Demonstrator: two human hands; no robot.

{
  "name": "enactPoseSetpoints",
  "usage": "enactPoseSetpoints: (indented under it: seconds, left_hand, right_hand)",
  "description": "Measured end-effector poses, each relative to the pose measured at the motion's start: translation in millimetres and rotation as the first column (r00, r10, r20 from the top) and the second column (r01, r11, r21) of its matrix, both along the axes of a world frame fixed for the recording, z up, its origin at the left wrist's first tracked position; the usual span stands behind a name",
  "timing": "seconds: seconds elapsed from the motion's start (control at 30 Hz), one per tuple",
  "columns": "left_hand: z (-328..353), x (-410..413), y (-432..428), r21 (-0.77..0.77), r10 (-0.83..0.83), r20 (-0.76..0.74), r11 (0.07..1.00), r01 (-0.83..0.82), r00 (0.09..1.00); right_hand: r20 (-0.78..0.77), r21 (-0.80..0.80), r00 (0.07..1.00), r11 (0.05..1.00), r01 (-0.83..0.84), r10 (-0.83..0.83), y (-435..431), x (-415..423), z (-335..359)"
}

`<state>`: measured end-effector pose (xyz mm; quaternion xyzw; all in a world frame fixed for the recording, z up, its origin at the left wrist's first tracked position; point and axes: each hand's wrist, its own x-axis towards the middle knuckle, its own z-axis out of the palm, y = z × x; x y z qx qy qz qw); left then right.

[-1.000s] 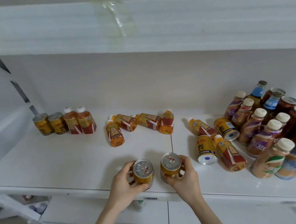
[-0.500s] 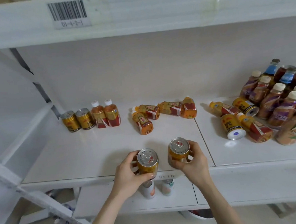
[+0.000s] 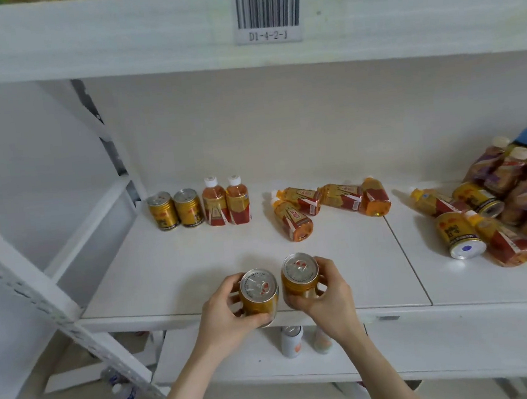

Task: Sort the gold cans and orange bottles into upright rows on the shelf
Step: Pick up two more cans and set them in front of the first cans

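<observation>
Gripping upright gold cans, both hands.

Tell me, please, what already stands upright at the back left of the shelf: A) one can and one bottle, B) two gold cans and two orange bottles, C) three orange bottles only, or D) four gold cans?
B: two gold cans stand beside two orange bottles, all upright.
</observation>
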<state>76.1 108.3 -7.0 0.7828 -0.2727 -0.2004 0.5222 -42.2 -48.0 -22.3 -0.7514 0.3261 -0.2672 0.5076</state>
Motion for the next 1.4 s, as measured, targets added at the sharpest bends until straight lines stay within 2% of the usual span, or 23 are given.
enactPoseSetpoints:
  seconds: [0.23,0.63,1.03,1.4]
  left_hand:
    - [-3,61,54,-0.010,-0.002,-0.013,1.000,0.002,1.000]
    - [-5,174,122,0.082,-0.065,-0.023,0.994,0.066,0.998]
    - [-25,258,99,0.127,0.063,-0.090,0.991,-0.051,0.994]
    - [-35,306,59,0.088,0.075,-0.114,0.994,-0.065,0.991]
  right_hand:
    - [0.012,0.024,1.000,1.000,0.019,-0.019,55,57,-3]
    - [0.005,0.072,0.993,0.990,0.117,-0.118,147,154,-3]
    - [-0.087,0.098,0.994,0.992,0.080,-0.072,127,231,-5]
    - [-0.074,0.097,0.997,0.995,0.028,-0.021,97,290,-13]
